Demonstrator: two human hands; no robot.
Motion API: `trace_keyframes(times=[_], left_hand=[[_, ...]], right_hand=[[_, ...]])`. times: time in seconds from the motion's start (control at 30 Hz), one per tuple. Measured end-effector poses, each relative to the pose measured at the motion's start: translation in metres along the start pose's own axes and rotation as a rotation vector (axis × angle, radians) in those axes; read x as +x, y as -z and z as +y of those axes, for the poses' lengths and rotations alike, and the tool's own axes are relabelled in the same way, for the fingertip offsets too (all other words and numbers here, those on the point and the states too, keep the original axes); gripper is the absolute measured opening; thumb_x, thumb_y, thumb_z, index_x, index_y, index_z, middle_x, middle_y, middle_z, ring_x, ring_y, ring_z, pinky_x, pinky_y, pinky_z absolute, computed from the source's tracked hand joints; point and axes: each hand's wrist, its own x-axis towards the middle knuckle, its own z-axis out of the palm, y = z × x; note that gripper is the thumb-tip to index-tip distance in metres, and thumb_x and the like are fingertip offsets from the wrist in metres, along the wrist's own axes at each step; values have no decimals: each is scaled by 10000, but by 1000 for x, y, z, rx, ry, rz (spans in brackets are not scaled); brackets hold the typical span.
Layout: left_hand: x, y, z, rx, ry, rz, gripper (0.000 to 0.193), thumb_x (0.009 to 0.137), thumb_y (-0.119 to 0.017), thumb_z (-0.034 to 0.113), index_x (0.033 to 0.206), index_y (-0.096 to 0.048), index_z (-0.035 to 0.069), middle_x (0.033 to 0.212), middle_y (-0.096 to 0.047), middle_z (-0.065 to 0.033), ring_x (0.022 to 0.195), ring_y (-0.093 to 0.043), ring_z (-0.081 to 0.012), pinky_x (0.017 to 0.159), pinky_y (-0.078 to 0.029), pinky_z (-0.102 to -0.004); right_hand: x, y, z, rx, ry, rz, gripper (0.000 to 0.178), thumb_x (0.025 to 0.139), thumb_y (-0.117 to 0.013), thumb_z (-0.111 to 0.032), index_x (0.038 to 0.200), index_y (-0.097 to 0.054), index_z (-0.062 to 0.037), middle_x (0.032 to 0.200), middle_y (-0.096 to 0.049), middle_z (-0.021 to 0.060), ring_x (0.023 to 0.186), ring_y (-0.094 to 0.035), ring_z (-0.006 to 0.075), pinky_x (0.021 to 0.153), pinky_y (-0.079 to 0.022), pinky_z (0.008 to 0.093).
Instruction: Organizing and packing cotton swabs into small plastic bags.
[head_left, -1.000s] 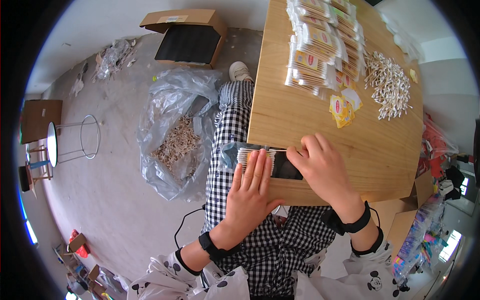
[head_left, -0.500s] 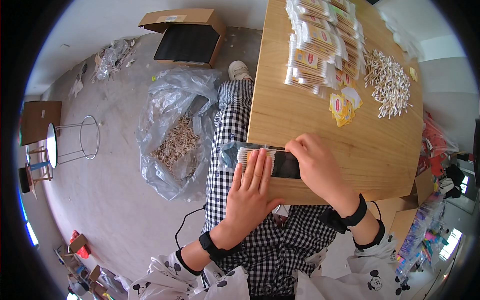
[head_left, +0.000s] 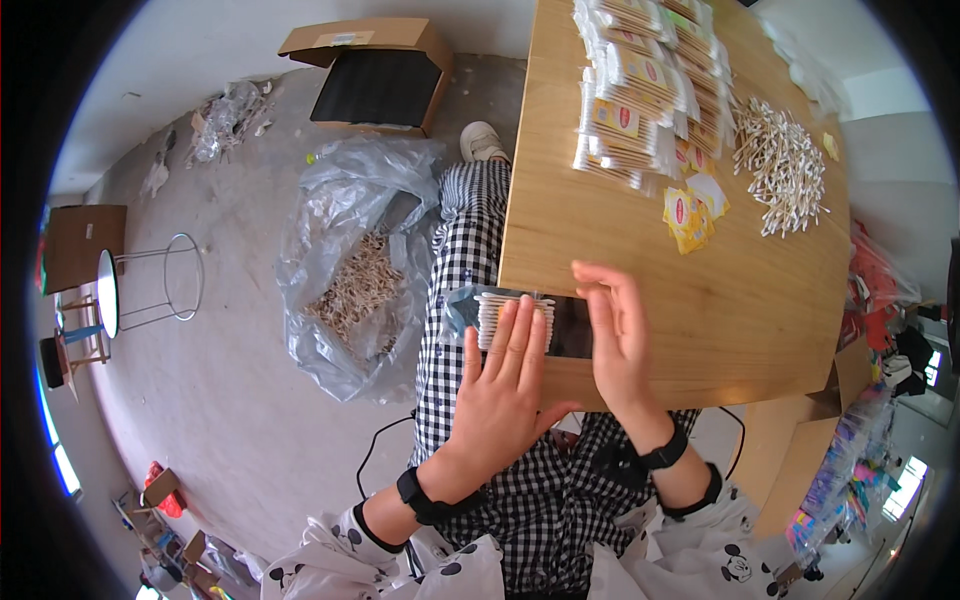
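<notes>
A flat row of cotton swabs [head_left: 489, 318] lies at the near left corner of the wooden table [head_left: 740, 310], with clear plastic film [head_left: 460, 310] around its left end. My left hand [head_left: 498, 395] rests on the swabs, fingers stretched out flat and covering part of the row. Just to the right of the row, a dark flat strip [head_left: 572, 328] shows on the tabletop. Beside it my right hand [head_left: 622, 345] is held edge-on with fingers extended, nothing visible in it. Whether it touches the strip I cannot tell.
Stacked packs of cotton swabs [head_left: 630, 80] fill the table's far part, near yellow cards [head_left: 686, 222] and a loose swab heap [head_left: 785, 165]. On the floor at left are a plastic bag [head_left: 325, 350] with sticks, an opened cardboard box [head_left: 432, 90] and a stool [head_left: 108, 290].
My right hand has opened from a pinch at the strip's right end, its fingers now straightened and turned edge-on, slightly further left. My left hand stays on the swabs.
</notes>
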Motion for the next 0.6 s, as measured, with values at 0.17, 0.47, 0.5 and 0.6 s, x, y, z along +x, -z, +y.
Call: trace_keyframes(times=[0.17, 0.47, 0.5, 0.6], left_hand=[[24, 10, -39, -381, 219, 494, 521, 924, -620, 169, 1380, -436, -3, 1380, -465, -207, 1290, -442, -322, 1084, -298, -464], [58, 14, -50, -614, 575, 378, 397, 1016, -561, 251, 733, -508, -23, 578, -407, -42, 577, -319, -98, 513, -319, -316], [57, 12, -49, -589, 526, 436, 399, 1007, -577, 256, 734, -525, -31, 543, -393, -81, 539, -313, -116, 490, -323, -334], [57, 8, -51, -565, 526, 428, 398, 1007, -578, 260, 745, -520, -34, 553, -396, -77, 548, -316, -111, 494, -325, -329]], right_hand=[[-16, -24, 5, 400, 34, 93, 491, 1078, -315, -356, 1418, -379, -7, 1500, -382, 205, 1409, -362, 313, 1184, -268, 442], [-23, -48, 14, 433, 47, 244, 629, 1057, -323, -456, 1467, -302, 21, 1538, -316, 211, 1449, -288, 324, 1204, -204, 445], [-24, -49, 14, 440, 51, 245, 640, 1055, -325, -464, 1470, -295, 22, 1542, -308, 212, 1453, -280, 324, 1205, -198, 445], [-26, -51, 14, 459, 62, 248, 673, 1047, -332, -487, 1479, -275, 26, 1554, -283, 215, 1462, -257, 325, 1208, -180, 445]])
